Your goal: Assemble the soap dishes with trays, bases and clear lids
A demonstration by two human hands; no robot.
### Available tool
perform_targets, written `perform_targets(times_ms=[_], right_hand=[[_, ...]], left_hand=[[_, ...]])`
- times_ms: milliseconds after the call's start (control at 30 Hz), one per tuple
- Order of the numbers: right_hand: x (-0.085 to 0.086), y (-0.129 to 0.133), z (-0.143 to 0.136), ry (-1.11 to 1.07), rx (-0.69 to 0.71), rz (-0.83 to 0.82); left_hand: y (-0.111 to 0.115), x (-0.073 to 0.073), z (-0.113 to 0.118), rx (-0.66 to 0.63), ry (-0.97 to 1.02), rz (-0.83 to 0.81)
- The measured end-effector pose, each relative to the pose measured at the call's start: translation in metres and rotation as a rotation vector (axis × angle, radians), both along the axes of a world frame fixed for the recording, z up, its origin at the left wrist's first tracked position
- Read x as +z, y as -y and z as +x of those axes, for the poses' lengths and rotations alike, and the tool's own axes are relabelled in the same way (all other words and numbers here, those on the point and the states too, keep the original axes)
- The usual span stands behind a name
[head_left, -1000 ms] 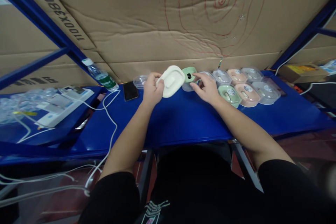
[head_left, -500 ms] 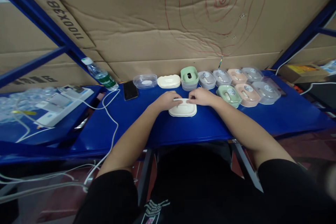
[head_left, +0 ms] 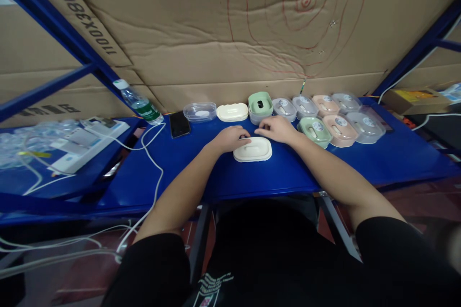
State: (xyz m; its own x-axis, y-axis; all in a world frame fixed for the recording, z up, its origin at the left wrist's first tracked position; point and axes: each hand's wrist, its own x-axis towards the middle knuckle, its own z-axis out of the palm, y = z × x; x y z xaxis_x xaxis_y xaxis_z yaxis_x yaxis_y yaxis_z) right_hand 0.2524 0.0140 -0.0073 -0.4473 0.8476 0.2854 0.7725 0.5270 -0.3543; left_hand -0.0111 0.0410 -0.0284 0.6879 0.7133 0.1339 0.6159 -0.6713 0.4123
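A cream plastic oval container [head_left: 257, 151] with a shallow recess in its top lies on the blue table in front of me. My left hand [head_left: 231, 138] is at its back left corner, thumb on the rim and the other fingers curled behind it. My right hand [head_left: 278, 129] hovers just behind the container's right side, apart from it and holding nothing, with a gap between thumb and fingers. Behind my hands stand a cream tray-like piece [head_left: 232, 112], a clear plastic tub [head_left: 200, 112] and a green open box [head_left: 260, 104].
Several lidded boxes in grey, pink and green, such as a green one [head_left: 314, 132], stand at the right. On the left are a phone [head_left: 179, 124], a tilted water bottle [head_left: 140, 104] and a white cable [head_left: 158, 172]. A cardboard sheet [head_left: 187, 24] backs the table.
My right hand has let go of the cream container and lifted slightly up and away, uncovering its right side. My left hand has stayed at its left edge.
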Motion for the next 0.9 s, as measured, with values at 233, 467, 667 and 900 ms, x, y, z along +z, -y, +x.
perform_targets(times_ms=[233,467,667,900], right_hand=[[0.002,-0.003,0.010,-0.100,-0.268,0.181],[-0.004,-0.017,0.012,-0.052,-0.294,0.142],[0.000,-0.018,0.017,-0.280,-0.245,0.231],[0.011,-0.002,0.000,-0.859,0.182,-0.411]], left_hand=[[0.000,0.001,0.001,-0.011,-0.011,0.011],[0.001,0.001,0.000,-0.007,-0.002,-0.009],[0.000,-0.001,0.000,0.067,0.196,0.097],[0.009,0.021,-0.006,0.292,0.338,0.536]])
